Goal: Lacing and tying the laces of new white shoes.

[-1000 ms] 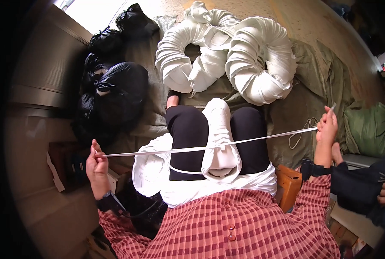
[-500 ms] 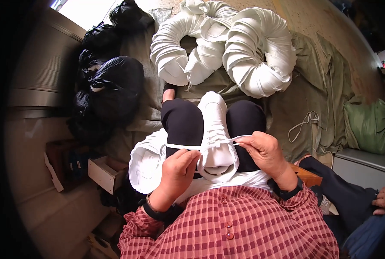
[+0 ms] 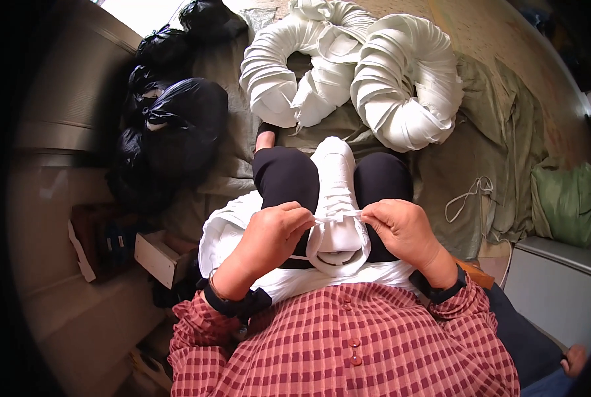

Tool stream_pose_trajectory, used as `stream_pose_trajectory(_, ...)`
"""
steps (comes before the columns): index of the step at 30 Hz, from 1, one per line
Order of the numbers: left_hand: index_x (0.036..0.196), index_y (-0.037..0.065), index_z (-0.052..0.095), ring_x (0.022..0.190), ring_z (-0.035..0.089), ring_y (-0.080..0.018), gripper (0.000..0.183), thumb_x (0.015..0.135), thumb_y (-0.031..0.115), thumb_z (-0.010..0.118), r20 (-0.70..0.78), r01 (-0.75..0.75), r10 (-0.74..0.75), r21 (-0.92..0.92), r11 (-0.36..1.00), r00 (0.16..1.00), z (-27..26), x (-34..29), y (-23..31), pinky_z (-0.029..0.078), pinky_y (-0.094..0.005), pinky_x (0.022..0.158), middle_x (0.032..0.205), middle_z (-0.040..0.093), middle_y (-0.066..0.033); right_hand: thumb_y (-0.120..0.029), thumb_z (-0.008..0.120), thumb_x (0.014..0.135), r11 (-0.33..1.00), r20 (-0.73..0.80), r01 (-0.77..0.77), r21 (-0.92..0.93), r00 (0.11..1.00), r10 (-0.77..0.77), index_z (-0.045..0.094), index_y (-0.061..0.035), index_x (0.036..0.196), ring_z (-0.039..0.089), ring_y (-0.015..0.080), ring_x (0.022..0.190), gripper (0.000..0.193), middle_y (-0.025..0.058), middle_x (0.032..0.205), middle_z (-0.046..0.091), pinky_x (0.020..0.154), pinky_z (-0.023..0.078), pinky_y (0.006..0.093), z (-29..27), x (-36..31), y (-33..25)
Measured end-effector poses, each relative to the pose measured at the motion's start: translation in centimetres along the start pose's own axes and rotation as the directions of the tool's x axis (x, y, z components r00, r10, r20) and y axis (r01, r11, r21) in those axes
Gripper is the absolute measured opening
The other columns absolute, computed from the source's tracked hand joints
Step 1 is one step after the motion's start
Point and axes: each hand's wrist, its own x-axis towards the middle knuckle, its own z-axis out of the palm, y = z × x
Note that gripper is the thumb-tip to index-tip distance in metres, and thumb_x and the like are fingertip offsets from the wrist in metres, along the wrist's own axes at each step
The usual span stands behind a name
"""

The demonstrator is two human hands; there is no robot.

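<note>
Between my knees a white lace-up shoe upper [image 3: 333, 162] lies with its toe pointing away and its opening toward me. My left hand [image 3: 269, 231] pinches one end of the white shoelace [image 3: 339, 216]. My right hand [image 3: 403, 230] pinches the lace on the other side. A short stretch of lace with a small knot or loop runs between my fingers, above the tongue. How it is tied is too small to tell. Beside my left forearm lies a bundle of similar white pieces [image 3: 217, 238], partly hidden by my arm.
Two big rings of nested white uppers [image 3: 267, 74] lie beyond my knees on a grey-green cloth [image 3: 507, 126]. Black plastic bags [image 3: 188, 126] are heaped at the left, above a small open box [image 3: 156, 261]. At right are a green sack [image 3: 567, 202], a grey box [image 3: 553, 271] and another person's hand [image 3: 575, 360].
My left hand has moved up and forward, level with my right. The long lace stretch on the left is gathered in. The other person's leg and hand have shifted lower right.
</note>
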Motion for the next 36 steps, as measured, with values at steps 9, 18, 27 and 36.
stream_pose_trajectory(9,0.096,0.008,0.069,0.086,0.066,-0.0293,0.016,0.082,0.004,0.063,0.246,-0.103,0.053,0.195,0.975,0.968,-1.3,1.6,0.1,0.054,-0.0409,0.073,0.086,0.062,-0.0069,-0.011,0.069,0.084,0.962,0.054,0.102,-0.255,0.994,-0.091,0.065,-0.0083,0.093,0.063,0.026,0.071,0.01,0.0069,0.075,0.06,0.063,0.052,0.0391,0.2,0.2,-1.2)
stream_pose_trajectory(18,0.086,0.001,0.064,0.079,0.067,-0.038,0.01,0.085,0.011,0.066,0.196,-0.065,0.07,-0.03,0.997,0.978,-0.2,1.7,-0.9,0.054,-0.0459,0.07,0.084,0.064,-0.0151,-0.025,0.071,0.09,0.942,0.0,-0.032,-0.335,0.999,0.034,0.062,0.0004,0.116,0.063,0.0298,0.081,0.037,0.0132,0.088,0.062,0.068,0.053,0.0395,0.9,-1.5,-4.2)
stream_pose_trajectory(27,0.109,0.001,0.056,0.089,0.064,-0.0398,0.032,0.084,0.008,0.074,-0.109,0.096,-0.096,-0.003,0.995,0.989,2.9,-1.7,2.6,0.053,-0.0449,0.076,0.099,0.062,-0.0184,-0.008,0.067,0.088,0.956,-0.148,-0.098,-0.278,0.987,0.058,0.063,0.0012,0.115,0.061,0.0344,0.091,0.029,0.0163,0.101,0.061,0.082,0.051,0.0435,2.3,-2.4,-3.6)
stream_pose_trajectory(36,0.11,0.0,0.063,0.087,0.061,-0.0316,0.029,0.081,0.002,0.065,-0.359,-0.124,0.172,0.152,0.98,0.917,5.0,-2.0,1.4,0.053,-0.0406,0.072,0.096,0.059,-0.0147,-0.007,0.063,0.083,0.912,-0.134,0.158,-0.378,0.966,-0.223,0.065,-0.0024,0.106,0.062,0.0317,0.086,0.023,0.0142,0.097,0.061,0.077,0.054,0.0423,2.6,-2.2,-2.7)
